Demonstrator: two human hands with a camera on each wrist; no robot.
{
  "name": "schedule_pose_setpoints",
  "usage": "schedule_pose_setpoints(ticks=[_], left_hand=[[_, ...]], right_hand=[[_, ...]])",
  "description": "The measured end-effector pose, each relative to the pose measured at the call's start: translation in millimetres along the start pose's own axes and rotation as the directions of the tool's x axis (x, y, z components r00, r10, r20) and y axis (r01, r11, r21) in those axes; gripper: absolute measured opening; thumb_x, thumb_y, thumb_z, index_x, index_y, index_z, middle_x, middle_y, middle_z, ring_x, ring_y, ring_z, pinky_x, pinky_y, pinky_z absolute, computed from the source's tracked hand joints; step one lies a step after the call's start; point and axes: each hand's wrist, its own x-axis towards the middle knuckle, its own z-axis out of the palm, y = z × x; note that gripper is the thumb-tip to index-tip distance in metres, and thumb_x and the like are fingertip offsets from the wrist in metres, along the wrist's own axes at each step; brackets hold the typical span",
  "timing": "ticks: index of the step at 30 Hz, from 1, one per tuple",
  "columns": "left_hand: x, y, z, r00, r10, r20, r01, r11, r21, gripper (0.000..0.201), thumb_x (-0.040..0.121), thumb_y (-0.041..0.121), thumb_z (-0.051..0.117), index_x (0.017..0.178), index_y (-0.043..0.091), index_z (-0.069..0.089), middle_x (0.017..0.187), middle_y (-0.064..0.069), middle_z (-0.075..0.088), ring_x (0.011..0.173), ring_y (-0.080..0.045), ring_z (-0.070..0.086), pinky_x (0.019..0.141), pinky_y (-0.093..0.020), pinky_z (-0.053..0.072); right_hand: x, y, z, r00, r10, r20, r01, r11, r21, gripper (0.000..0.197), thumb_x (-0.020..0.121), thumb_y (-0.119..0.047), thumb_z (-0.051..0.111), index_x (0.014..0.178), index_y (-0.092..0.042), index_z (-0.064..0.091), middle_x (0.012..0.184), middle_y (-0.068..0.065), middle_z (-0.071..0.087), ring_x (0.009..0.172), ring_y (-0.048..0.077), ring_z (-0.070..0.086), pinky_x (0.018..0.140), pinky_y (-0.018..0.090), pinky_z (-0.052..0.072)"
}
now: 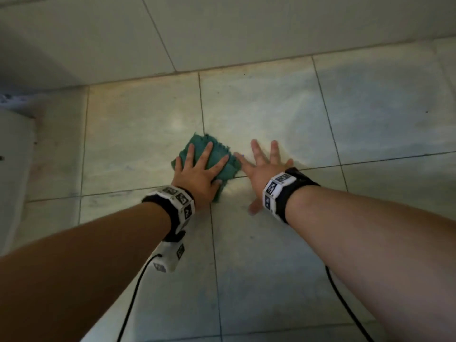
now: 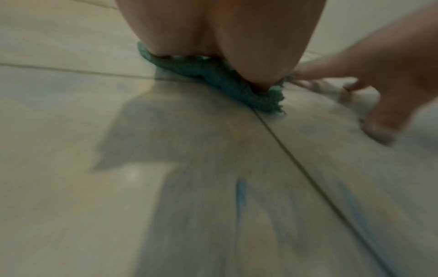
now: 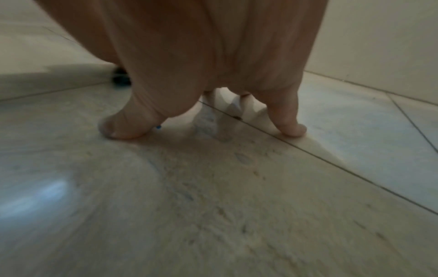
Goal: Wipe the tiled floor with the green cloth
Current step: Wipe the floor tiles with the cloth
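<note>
The green cloth [image 1: 223,160] lies flat on the pale tiled floor [image 1: 138,134] over a grout cross. My left hand [image 1: 201,169] presses down on it with fingers spread straight. In the left wrist view the cloth [image 2: 220,82] bunches under my palm [image 2: 225,37]. My right hand [image 1: 261,166] is spread flat on the bare floor just right of the cloth, its index fingertip near the cloth's edge. The right wrist view shows that hand's thumb [image 3: 125,125] and a fingertip [image 3: 290,125] touching the tile [image 3: 213,187].
A tiled wall [image 1: 222,28] rises behind the floor. A pale fixture [image 1: 12,174] stands at the left edge. Black cables [image 1: 133,297] trail from both wrist bands along my forearms. Open tiles stretch to the right and toward me.
</note>
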Motion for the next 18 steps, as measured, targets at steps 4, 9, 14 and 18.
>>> schedule_pose_setpoints(ticks=[4, 9, 14, 18], left_hand=[[-59, 14, 38, 0.998, 0.060, 0.031, -0.061, 0.998, 0.006, 0.067, 0.101, 0.051, 0.033, 0.149, 0.053, -0.015, 0.159, 0.005, -0.032, 0.145, -0.041, -0.026, 0.117, -0.064, -0.006], [-98, 29, 69, 0.997, 0.075, 0.033, -0.074, 0.996, -0.040, 0.063, 0.102, 0.053, 0.030, 0.150, 0.052, -0.010, 0.160, 0.005, -0.029, 0.145, -0.038, -0.027, 0.116, -0.064, -0.010], [-100, -3, 71, 0.998, -0.035, 0.047, 0.040, 0.993, -0.107, 0.065, 0.100, 0.059, 0.028, 0.150, 0.052, -0.011, 0.160, 0.008, -0.030, 0.145, -0.036, -0.028, 0.114, -0.062, -0.012], [-98, -50, 70, 0.984, -0.174, 0.044, 0.179, 0.964, -0.195, 0.064, 0.100, 0.060, 0.024, 0.150, 0.052, -0.014, 0.160, 0.008, -0.030, 0.145, -0.036, -0.028, 0.114, -0.061, -0.012]], right_hand=[[0, -4, 0, 0.999, 0.025, -0.028, -0.025, 1.000, 0.014, 0.144, 0.062, -0.051, 0.090, 0.149, -0.048, -0.024, 0.155, 0.001, -0.043, 0.142, 0.048, -0.031, 0.109, 0.076, 0.013], [-8, -18, 1, 0.997, 0.068, -0.027, -0.069, 0.996, -0.050, 0.133, 0.073, -0.052, 0.083, 0.153, -0.038, -0.022, 0.159, 0.007, -0.035, 0.147, 0.047, -0.019, 0.114, 0.067, 0.020], [-12, -51, 12, 1.000, -0.005, 0.001, 0.005, 0.996, -0.094, 0.130, 0.073, -0.065, 0.076, 0.153, -0.038, -0.022, 0.160, 0.009, -0.032, 0.146, 0.051, -0.016, 0.118, 0.062, 0.018], [-4, -82, 15, 0.999, -0.041, -0.029, 0.038, 0.995, -0.092, 0.127, 0.075, -0.063, 0.076, 0.154, -0.037, -0.020, 0.160, 0.010, -0.031, 0.147, 0.049, -0.016, 0.120, 0.059, 0.016]])
